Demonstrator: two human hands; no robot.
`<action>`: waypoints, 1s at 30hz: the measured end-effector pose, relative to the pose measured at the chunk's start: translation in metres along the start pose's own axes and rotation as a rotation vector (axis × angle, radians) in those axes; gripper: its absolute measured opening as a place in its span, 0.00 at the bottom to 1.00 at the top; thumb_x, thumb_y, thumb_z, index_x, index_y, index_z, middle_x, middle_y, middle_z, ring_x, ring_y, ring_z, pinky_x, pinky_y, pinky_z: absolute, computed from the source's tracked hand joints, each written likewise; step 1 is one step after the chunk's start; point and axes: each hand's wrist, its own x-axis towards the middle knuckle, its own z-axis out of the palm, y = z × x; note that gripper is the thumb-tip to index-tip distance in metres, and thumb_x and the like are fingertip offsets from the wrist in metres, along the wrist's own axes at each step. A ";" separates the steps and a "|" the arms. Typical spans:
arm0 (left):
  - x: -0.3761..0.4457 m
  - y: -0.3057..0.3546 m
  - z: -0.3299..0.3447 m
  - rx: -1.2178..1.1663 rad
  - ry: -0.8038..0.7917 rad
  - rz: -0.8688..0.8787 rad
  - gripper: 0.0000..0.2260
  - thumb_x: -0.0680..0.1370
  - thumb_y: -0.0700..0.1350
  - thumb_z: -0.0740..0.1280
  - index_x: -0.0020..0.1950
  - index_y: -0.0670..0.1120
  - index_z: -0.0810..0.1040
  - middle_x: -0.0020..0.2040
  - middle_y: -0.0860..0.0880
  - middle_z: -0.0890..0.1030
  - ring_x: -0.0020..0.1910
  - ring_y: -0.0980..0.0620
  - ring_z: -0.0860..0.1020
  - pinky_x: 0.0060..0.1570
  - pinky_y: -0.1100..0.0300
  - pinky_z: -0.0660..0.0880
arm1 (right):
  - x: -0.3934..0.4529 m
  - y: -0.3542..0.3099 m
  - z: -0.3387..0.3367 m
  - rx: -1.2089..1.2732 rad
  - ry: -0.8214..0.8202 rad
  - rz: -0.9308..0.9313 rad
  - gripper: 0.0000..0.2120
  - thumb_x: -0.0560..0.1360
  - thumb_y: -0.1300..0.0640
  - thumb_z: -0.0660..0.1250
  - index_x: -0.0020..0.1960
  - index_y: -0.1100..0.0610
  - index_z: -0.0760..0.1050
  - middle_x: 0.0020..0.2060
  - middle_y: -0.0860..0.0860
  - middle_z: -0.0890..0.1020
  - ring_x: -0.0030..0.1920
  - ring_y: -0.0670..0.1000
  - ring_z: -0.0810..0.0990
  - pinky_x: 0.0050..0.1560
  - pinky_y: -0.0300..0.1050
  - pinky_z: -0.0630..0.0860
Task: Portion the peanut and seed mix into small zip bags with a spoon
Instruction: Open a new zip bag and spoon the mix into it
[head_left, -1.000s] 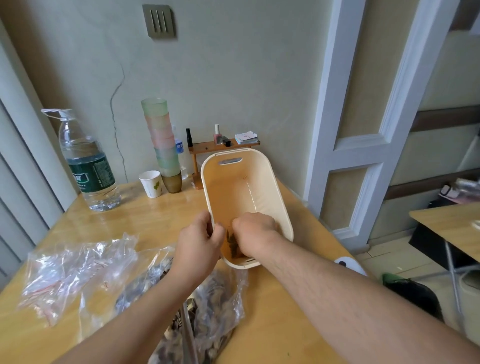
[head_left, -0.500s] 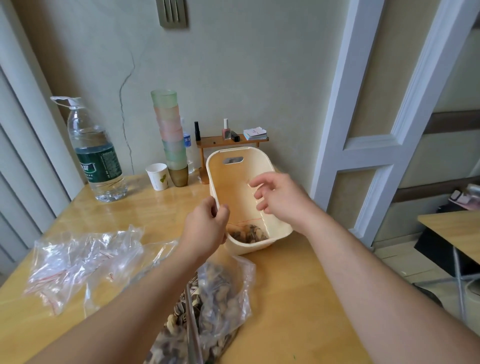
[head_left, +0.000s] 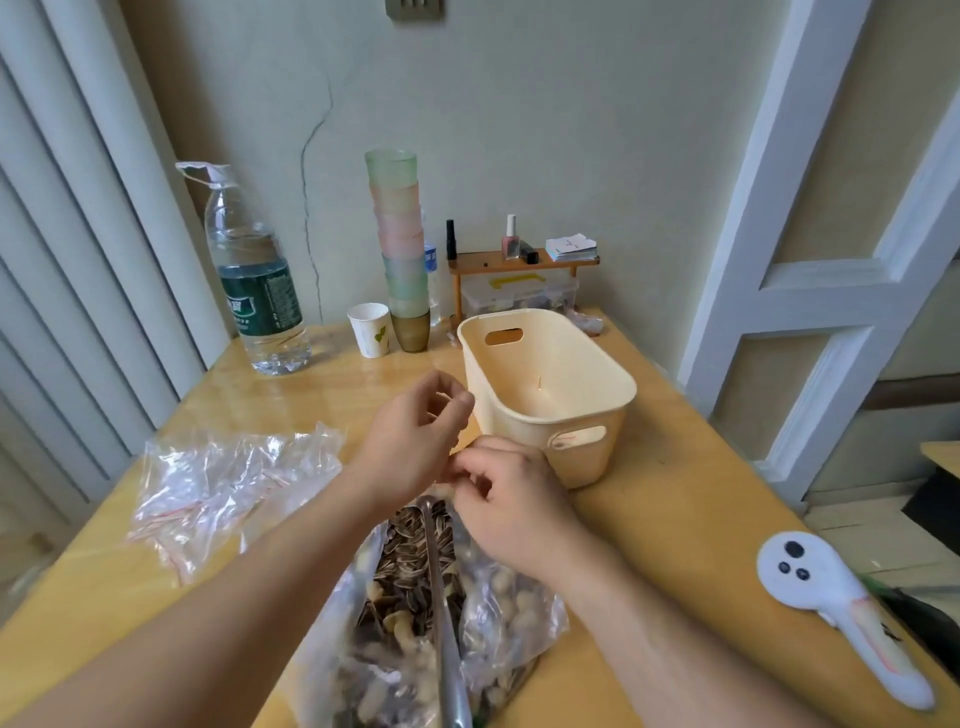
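I see my left hand (head_left: 415, 441) and right hand (head_left: 511, 512), fingers curled, meeting above the open mix bag (head_left: 415, 613) on the counter (head_left: 675, 493); I cannot tell what they pinch. Spoon (head_left: 441, 597) lies in the mix.

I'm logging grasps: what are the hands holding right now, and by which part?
Cannot be told: both left hand and right hand have curled fingers, but no held thing shows clearly.
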 end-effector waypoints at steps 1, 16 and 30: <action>-0.011 -0.004 -0.012 0.034 0.019 0.057 0.03 0.83 0.50 0.68 0.50 0.54 0.78 0.41 0.52 0.83 0.38 0.53 0.79 0.42 0.51 0.78 | 0.008 -0.002 0.007 -0.007 -0.068 0.037 0.10 0.75 0.59 0.67 0.50 0.48 0.85 0.44 0.41 0.79 0.46 0.45 0.78 0.51 0.43 0.77; -0.001 -0.115 -0.085 0.877 0.001 -0.208 0.12 0.81 0.55 0.66 0.64 0.59 0.78 0.47 0.59 0.84 0.52 0.49 0.81 0.46 0.53 0.80 | 0.006 0.008 0.031 0.092 0.099 -0.009 0.08 0.76 0.61 0.72 0.49 0.49 0.86 0.38 0.43 0.79 0.33 0.46 0.74 0.39 0.31 0.66; -0.057 -0.034 -0.069 -0.547 0.248 0.040 0.05 0.77 0.38 0.64 0.46 0.47 0.78 0.47 0.47 0.84 0.46 0.48 0.81 0.50 0.55 0.78 | -0.001 0.005 0.025 0.176 0.100 0.025 0.11 0.77 0.55 0.72 0.58 0.45 0.84 0.41 0.42 0.80 0.33 0.45 0.74 0.42 0.36 0.72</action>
